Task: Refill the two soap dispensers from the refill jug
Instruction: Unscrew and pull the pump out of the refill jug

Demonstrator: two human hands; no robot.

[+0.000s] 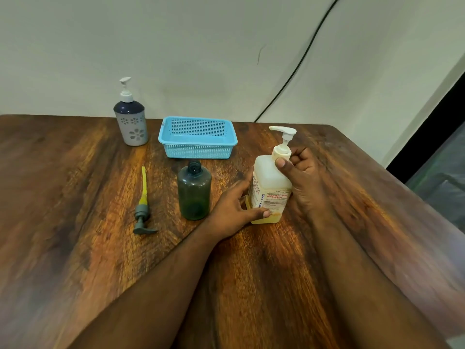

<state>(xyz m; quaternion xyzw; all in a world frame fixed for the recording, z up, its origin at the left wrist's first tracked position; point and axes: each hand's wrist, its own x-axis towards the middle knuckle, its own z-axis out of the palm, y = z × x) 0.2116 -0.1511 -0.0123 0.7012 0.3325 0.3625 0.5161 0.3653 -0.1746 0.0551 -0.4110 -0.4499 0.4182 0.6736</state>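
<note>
On the table, refill jug upright — left hand gripping base, right hand clamping collar.

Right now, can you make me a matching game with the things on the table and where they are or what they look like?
Things:
1. blue basket
2. dark bottle
3. grey pump
4. white bottle

Clues:
A. held by both hands
B. lying flat on the table
C. standing open, no top
D. near the wall, nothing visible inside

Pairs: 1-D, 2-C, 3-B, 4-A
</note>
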